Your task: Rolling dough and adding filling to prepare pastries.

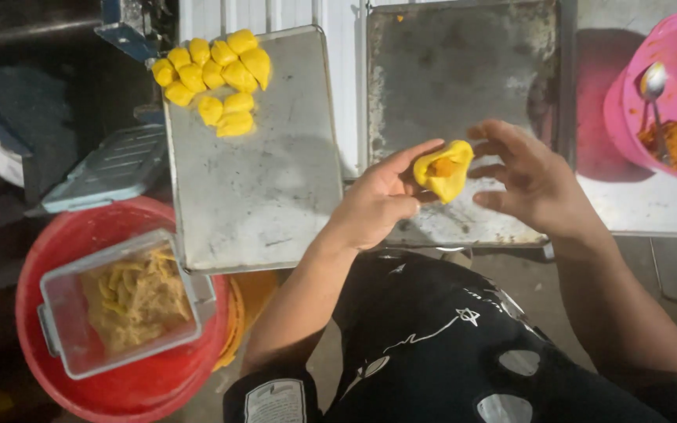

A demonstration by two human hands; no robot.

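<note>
Centre of the frame: left hand (378,200) and right hand (530,176) closed around a yellow dough pocket (442,168), orange filling showing at its open top, held above a worn metal tray (448,70). Upper left — a second metal tray (264,188) bearing a cluster of finished yellow dumplings (217,78). Upper right, a pink bowl (628,86) with spoon (653,82) and orange filling (675,137). Lower left — a red tub (143,388) carrying a clear plastic container (64,305) of pale scraps. Dim floor beneath.
</note>
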